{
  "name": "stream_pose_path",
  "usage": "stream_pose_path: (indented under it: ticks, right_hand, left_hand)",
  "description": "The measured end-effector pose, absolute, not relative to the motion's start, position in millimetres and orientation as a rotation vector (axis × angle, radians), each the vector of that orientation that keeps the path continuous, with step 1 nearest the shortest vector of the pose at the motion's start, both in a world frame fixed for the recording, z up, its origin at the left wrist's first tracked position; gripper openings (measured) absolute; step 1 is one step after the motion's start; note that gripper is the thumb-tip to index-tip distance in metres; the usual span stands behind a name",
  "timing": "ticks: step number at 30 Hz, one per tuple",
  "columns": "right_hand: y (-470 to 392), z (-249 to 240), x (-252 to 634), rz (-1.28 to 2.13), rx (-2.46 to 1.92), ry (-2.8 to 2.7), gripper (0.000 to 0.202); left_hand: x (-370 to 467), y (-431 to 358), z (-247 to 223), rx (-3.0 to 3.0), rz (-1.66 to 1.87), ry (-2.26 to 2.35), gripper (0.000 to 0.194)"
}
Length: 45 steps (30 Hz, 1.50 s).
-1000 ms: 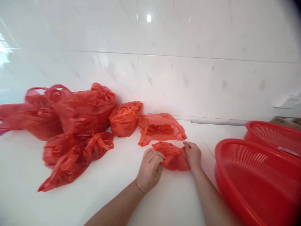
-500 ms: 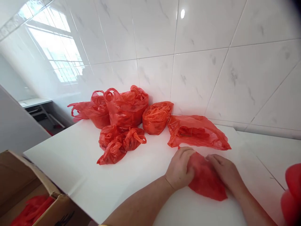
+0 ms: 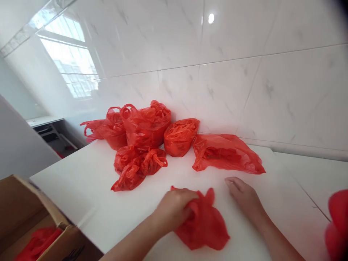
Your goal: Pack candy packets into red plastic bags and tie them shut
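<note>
A crumpled red plastic bag (image 3: 203, 224) hangs over the white tabletop, its top bunched in my left hand (image 3: 175, 208), which is closed on it. To the right of this bag, my right hand (image 3: 243, 195) rests low over the table, apart from the bag. Its fingers are loosely bent, and nothing shows between fingers and thumb. Just beyond my hands lies a flattened red plastic bag (image 3: 231, 148), its mouth facing me and more red material inside.
Along the tiled wall stand several filled red bags (image 3: 146, 127), with small knotted red bags (image 3: 130, 174) in front. A cardboard box (image 3: 49, 206) holding red material is below the table's left edge. Blurred red round shapes (image 3: 338, 214) are at the right edge.
My left hand has moved left and toward me, carrying the red plastic bag along. My right hand has let go of the bag and stays to the right.
</note>
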State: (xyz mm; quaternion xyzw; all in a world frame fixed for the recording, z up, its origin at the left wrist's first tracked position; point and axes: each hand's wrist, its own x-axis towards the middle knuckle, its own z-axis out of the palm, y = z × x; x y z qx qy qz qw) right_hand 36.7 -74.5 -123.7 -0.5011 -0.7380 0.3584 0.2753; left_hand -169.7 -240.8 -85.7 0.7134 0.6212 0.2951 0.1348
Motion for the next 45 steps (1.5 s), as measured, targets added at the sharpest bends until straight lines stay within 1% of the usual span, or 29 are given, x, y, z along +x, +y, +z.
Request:
stream_pose_path:
  ticks: [1,2,5,6,7,10,12,16,19,21,23,25,27,30,32,35,36,39,42,43,45]
  right_hand:
    - [-76,-124,35,0.940,-1.344,-2.003,0.034]
    - [-78,-125,34,0.916,-1.345,-2.021,0.031]
    - [-80,-125,30,0.876,-1.357,-2.044,0.023]
    - [-81,-125,30,0.880,-1.359,-2.040,0.021]
    - [-81,-125,29,0.889,-1.358,-2.031,0.020]
    - [-82,-125,30,0.916,-1.323,-1.996,0.018]
    - [-83,-125,30,0.926,-1.296,-1.984,0.017]
    - [-82,-126,31,0.934,-1.288,-1.980,0.017]
    - [-81,-126,31,0.923,-1.271,-1.971,0.016]
    - [-81,-125,31,0.918,-1.268,-1.977,0.016]
    - [-82,-123,31,0.912,-1.277,-1.998,0.017]
    - [-83,-121,31,0.913,-1.293,-2.018,0.018]
    - [-84,-119,32,0.921,-1.302,-2.023,0.018]
    - [-84,-116,32,0.927,-1.303,-2.020,0.018]
    - [-83,-116,33,0.928,-1.303,-2.020,0.018]
    - [-83,-118,33,0.917,-1.297,-2.029,0.019]
    - [-83,-120,33,0.908,-1.289,-2.033,0.019]
    - [-81,-125,31,0.807,-1.268,-2.017,0.021]
    - [-76,-132,30,0.536,-1.209,-1.962,0.021]
    - [-72,-134,29,0.437,-1.172,-1.969,0.023]
    - [-65,-138,28,0.297,-1.115,-2.052,0.036]
  left_hand:
    - [-185,-251,-81,1.967,0.904,1.913,0.049]
    - [-202,-259,-76,1.867,0.967,2.058,0.049]
    - [-252,-274,-61,1.616,1.109,2.454,0.036]
    - [-265,-277,-57,1.563,1.081,2.567,0.036]
    - [-274,-279,-55,1.557,0.992,2.646,0.041]
    - [-281,-288,-59,1.782,0.713,2.645,0.065]
    - [-272,-292,-66,1.956,0.577,2.616,0.075]
    - [-242,-289,-62,2.217,0.543,2.511,0.079]
    - [-219,-275,-40,2.246,0.547,2.290,0.069]
    - [-204,-265,-26,2.124,0.518,2.203,0.056]
    - [-189,-256,-17,1.944,0.410,2.128,0.043]
    - [-180,-250,-15,1.763,0.242,2.078,0.034]
    - [-181,-247,-20,1.616,0.102,2.104,0.030]
    - [-202,-249,-36,1.530,0.041,2.255,0.026]
    - [-220,-251,-47,1.517,0.065,2.334,0.028]
    - [-229,-252,-53,1.547,0.229,2.314,0.038]
    - [-224,-250,-52,1.580,0.309,2.249,0.040]
    - [-190,-233,-40,1.719,0.549,1.924,0.037]
    - [-147,-198,-29,1.904,0.787,1.606,0.035]
    - [-135,-182,-28,1.926,0.857,1.507,0.036]
    - [-116,-148,-33,1.854,0.982,1.338,0.038]
